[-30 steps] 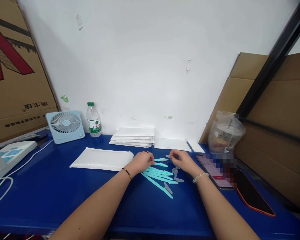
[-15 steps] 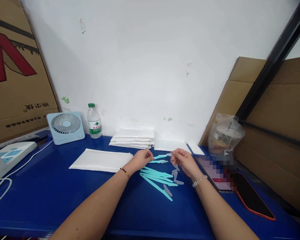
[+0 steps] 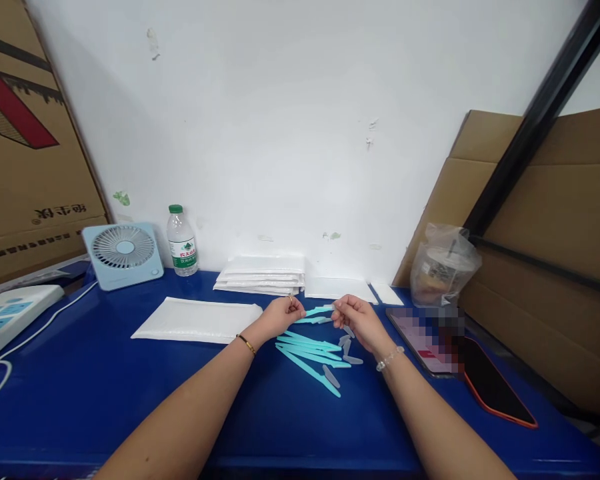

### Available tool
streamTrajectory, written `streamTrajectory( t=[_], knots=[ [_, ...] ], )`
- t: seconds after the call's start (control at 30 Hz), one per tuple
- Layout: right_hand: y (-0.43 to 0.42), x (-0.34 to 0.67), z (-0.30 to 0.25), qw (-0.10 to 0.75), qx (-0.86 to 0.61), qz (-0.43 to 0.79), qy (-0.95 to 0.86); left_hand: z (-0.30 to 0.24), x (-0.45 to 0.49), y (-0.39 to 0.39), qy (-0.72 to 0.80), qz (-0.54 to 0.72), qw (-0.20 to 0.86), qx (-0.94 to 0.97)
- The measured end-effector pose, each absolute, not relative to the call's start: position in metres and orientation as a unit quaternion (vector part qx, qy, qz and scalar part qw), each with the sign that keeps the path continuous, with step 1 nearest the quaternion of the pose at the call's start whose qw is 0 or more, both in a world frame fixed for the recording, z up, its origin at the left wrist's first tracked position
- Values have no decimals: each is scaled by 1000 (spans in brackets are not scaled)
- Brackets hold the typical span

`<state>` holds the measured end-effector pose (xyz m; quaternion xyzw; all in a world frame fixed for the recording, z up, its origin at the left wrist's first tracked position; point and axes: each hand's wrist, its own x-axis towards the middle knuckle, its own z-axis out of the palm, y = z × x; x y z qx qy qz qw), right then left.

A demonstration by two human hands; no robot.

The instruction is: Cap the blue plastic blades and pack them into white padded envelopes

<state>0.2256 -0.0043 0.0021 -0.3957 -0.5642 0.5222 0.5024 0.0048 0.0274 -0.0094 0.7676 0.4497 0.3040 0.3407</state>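
Observation:
My left hand [image 3: 279, 317] pinches the handle of a turquoise eyebrow razor [image 3: 319, 311], which points right. At its blade end sits a translucent cap [image 3: 329, 307], pinched by the fingers of my right hand [image 3: 359, 321]. A second turquoise razor [image 3: 310, 321] with a cap on it lies just below, close to my left fingertips; whether they grip it too, I cannot tell. Nearer to me, several uncapped razors [image 3: 307, 365] are fanned out on the blue table [image 3: 180, 400]. Loose translucent caps [image 3: 347, 347] are scattered at their right ends, partly under my right hand.
A white padded envelope [image 3: 190, 320] lies left of my left hand, with a stack of envelopes [image 3: 260, 273] by the wall. Farther left stand a water bottle [image 3: 183, 243], a fan [image 3: 123, 257] and a power strip [image 3: 20, 307]. Two phones [image 3: 500, 383] and a bagged cup [image 3: 445, 270] are right.
My right hand has moved left toward my left hand, bringing the cap from just off the razor's tip onto its blade end. The whole view has shifted slightly.

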Motion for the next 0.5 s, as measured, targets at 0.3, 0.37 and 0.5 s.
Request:
streamTrajectory(
  t=[0.3, 0.37, 0.5],
  knots=[
    [8, 254, 0, 364, -561, 247, -701, -10, 7, 23, 495, 233, 203, 812],
    [8, 264, 0, 306, -596, 177, -721, -6, 7, 19, 488, 228, 145, 830],
    [6, 266, -4, 229, -615, 149, -740, 4, 10, 8, 423, 193, 121, 877]
  ],
)
